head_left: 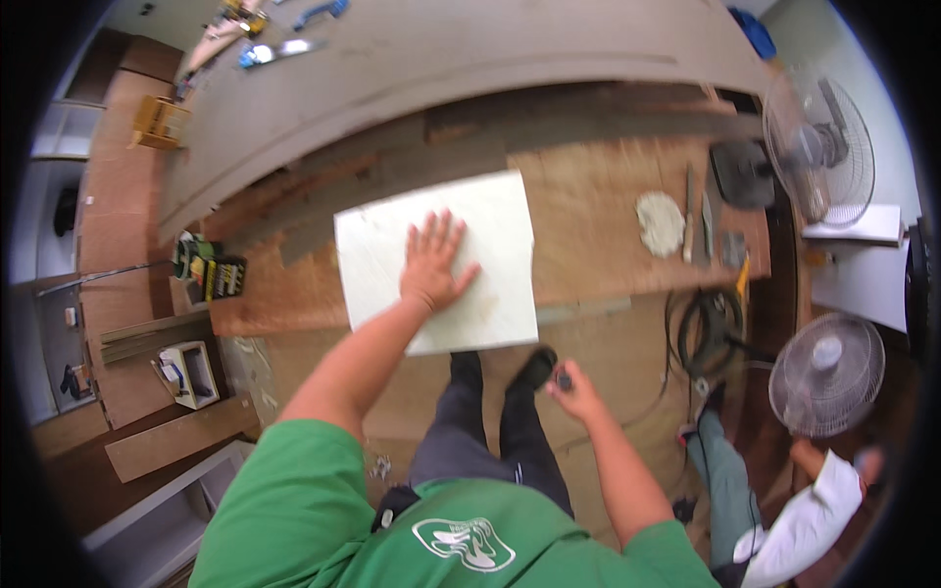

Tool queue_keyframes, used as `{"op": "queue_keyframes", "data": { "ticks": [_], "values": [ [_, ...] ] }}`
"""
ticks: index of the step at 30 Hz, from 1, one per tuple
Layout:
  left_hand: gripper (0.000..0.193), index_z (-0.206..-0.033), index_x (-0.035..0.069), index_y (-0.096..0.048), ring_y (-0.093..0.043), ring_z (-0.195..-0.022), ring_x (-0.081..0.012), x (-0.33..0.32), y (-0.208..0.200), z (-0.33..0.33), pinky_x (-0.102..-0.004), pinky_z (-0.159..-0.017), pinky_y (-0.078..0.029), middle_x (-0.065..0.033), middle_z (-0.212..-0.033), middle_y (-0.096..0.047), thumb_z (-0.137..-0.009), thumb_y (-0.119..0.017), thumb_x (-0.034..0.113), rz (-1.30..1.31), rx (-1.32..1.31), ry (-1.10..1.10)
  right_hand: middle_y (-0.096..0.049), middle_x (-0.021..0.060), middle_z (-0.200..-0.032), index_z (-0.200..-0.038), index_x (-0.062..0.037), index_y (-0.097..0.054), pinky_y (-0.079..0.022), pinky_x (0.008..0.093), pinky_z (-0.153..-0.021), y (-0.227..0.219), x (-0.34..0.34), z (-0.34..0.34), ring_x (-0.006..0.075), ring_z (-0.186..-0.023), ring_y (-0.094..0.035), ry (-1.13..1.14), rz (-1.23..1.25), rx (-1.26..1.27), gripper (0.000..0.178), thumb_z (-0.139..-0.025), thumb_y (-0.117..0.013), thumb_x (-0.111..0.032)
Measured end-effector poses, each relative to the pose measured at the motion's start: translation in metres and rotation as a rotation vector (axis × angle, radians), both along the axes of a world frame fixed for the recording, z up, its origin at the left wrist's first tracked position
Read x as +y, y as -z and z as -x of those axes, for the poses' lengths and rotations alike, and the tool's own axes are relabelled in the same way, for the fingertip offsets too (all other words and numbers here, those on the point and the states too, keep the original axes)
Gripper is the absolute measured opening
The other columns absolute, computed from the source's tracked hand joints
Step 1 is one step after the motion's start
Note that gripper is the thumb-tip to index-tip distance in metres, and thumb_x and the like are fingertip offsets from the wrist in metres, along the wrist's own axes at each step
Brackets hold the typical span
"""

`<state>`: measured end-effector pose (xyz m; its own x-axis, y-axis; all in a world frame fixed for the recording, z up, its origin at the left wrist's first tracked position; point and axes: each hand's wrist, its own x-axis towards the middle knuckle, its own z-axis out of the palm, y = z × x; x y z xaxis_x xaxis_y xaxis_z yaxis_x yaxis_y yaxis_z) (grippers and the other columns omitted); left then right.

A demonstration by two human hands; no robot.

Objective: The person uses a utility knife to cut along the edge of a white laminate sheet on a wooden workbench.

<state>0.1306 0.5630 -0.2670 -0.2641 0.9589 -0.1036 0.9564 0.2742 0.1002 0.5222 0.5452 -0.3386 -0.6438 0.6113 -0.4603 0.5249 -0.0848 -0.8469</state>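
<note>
My left hand (pixel 434 263) lies flat with its fingers spread on a white rectangular sheet (pixel 495 245). The sheet rests on a wooden workbench (pixel 588 196) and juts a little past the bench's near edge. Lower and to the right, my right hand (pixel 576 390) is closed around a small dark object (pixel 564 380), held off the sheet beside my leg. Only its dark end shows, so its kind is unclear.
A pale round cloth (pixel 661 223) and flat tools (pixel 698 220) lie at the bench's right. Boxes and a tape roll (pixel 186 253) sit at its left end. Two fans (pixel 826 374) and a seated person (pixel 804 519) are on the right. Behind runs a higher table (pixel 470 59).
</note>
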Motion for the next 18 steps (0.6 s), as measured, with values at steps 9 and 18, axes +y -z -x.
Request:
{"op": "queue_keyframes", "data": {
  "ticks": [9,18],
  "values": [
    [0.079,-0.162,0.016,-0.032,-0.014,-0.159,-0.0322,-0.004,0.013,-0.012,-0.05,-0.128,-0.006,-0.0118,-0.171,-0.021,-0.097,-0.053,0.055,-0.011,0.009,-0.007,-0.056,0.0003,-0.087,-0.121,-0.0068,-0.054,-0.049,0.0318,-0.077,-0.091,0.082,0.047,0.0128,-0.081,-0.056,0.381,0.339,0.343,0.044,-0.095,-0.075,-0.035],
    [0.077,-0.161,0.017,-0.033,-0.014,-0.159,-0.0313,-0.007,0.013,-0.009,-0.0499,-0.128,-0.006,-0.0109,-0.171,-0.023,-0.097,-0.052,0.056,-0.021,0.002,-0.019,-0.05,0.0013,-0.075,-0.103,0.0017,-0.065,-0.038,0.0281,-0.068,-0.137,0.131,0.119,0.0121,-0.07,-0.047,0.415,0.253,0.775,0.08,-0.084,-0.067,-0.076]
  ]
}}
